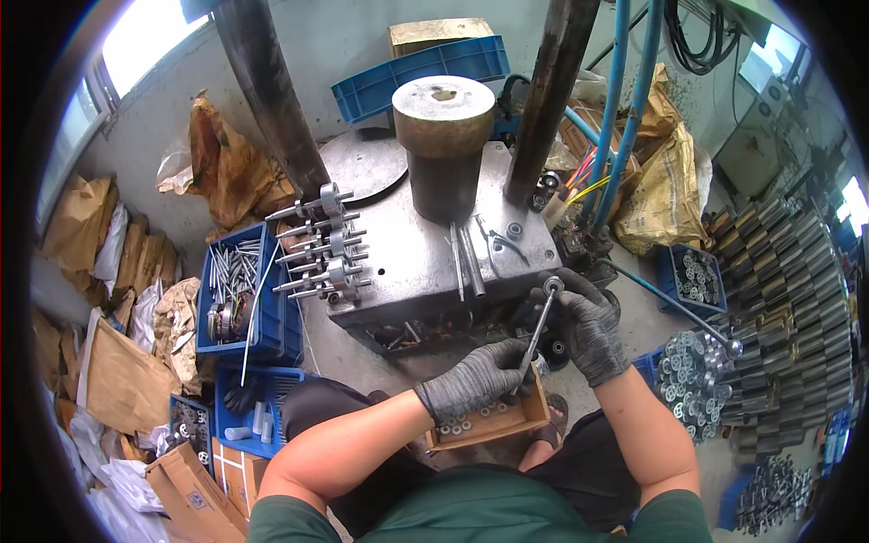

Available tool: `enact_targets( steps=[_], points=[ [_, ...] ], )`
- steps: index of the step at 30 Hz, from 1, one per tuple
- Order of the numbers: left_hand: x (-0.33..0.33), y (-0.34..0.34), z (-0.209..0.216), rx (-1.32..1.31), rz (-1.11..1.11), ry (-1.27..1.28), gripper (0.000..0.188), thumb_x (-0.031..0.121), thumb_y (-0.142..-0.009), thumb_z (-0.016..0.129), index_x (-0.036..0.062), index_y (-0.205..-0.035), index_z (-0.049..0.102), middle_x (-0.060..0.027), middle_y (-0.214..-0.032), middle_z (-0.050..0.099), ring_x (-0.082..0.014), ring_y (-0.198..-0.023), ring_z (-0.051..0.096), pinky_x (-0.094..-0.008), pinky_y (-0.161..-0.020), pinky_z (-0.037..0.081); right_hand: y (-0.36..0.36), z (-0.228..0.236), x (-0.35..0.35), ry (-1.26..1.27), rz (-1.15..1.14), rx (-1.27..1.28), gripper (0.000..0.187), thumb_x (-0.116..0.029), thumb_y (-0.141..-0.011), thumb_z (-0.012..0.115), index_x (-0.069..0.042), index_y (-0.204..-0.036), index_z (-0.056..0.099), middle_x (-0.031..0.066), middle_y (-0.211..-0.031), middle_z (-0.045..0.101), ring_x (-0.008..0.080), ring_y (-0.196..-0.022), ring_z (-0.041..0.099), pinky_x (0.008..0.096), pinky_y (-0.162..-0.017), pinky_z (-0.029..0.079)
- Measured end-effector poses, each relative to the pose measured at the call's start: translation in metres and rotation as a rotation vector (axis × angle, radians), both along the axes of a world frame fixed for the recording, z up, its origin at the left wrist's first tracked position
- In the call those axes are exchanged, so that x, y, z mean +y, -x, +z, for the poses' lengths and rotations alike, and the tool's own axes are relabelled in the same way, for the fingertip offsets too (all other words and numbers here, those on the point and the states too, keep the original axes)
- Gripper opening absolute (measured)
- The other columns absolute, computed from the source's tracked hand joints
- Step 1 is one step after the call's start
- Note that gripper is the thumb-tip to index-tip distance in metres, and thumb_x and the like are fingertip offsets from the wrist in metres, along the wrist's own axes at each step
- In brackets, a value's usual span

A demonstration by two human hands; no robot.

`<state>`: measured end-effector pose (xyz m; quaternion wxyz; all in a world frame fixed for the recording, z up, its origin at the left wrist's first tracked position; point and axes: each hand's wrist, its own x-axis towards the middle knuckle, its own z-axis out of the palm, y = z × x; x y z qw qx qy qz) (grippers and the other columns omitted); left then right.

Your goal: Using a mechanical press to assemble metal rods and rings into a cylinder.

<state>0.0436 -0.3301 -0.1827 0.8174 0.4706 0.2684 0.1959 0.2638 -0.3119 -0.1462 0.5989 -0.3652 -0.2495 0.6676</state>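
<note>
Rod (pixel 538 333) slants up from left hand (pixel 471 378), fingers (pixel 507 358) curled round it; right hand (pixel 590 328) pinches the ring (pixel 553 284) on top

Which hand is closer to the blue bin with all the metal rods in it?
Left: the left hand is to the right of the blue bin, lower in view; the right hand is farther right.
</note>
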Motion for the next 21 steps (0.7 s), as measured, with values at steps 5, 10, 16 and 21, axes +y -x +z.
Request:
enact_targets(
  steps=[5,10,16,21],
  points=[
    [0.001,-0.001,0.003,0.082,0.037,-0.122,0.046,0.009,-0.099,0.065,0.0026,-0.144,0.053,-0.0065,-0.117,0.067,-0.0129,-0.101,0.066,-0.029,-0.09,0.057,-0.004,-0.007,0.001,-0.127,0.048,-0.124,0.032,0.001,-0.096,0.059,0.003,-0.127,0.063,0.016,-0.123,0.069,0.027,-0.111,0.069,0.0401,-0.094,0.06],
    [0.002,-0.001,-0.003,0.072,0.049,-0.185,0.043,0.003,-0.099,0.062,0.0027,-0.142,0.054,-0.0048,-0.118,0.067,-0.0119,-0.103,0.065,-0.0295,-0.092,0.056,0.005,0.009,-0.002,-0.048,0.028,-0.056,0.028,-0.004,-0.098,0.061,0.002,-0.125,0.065,0.017,-0.119,0.072,0.0254,-0.101,0.072,0.0393,-0.09,0.061],
    [0.002,-0.001,-0.003,0.092,0.044,-0.191,0.046,-0.001,-0.097,0.061,0.0022,-0.142,0.054,-0.0072,-0.126,0.067,-0.016,-0.117,0.063,-0.0332,-0.103,0.053,0.007,0.003,-0.002,0.104,0.101,-0.117,0.036,-0.02,-0.101,0.066,0.0,-0.13,0.062,0.0181,-0.105,0.074,0.0273,-0.093,0.073,0.0408,-0.085,0.061],
    [0.004,-0.002,-0.003,0.13,0.082,-0.265,0.048,-0.002,-0.095,0.061,0.0009,-0.143,0.053,-0.0083,-0.131,0.065,-0.0179,-0.125,0.059,-0.0342,-0.109,0.049,0.01,0.004,-0.005,0.0,0.108,-0.084,0.041,-0.025,-0.102,0.067,0.001,-0.132,0.06,0.0174,-0.102,0.074,0.0267,-0.091,0.073,0.0399,-0.084,0.061]
  ],
)
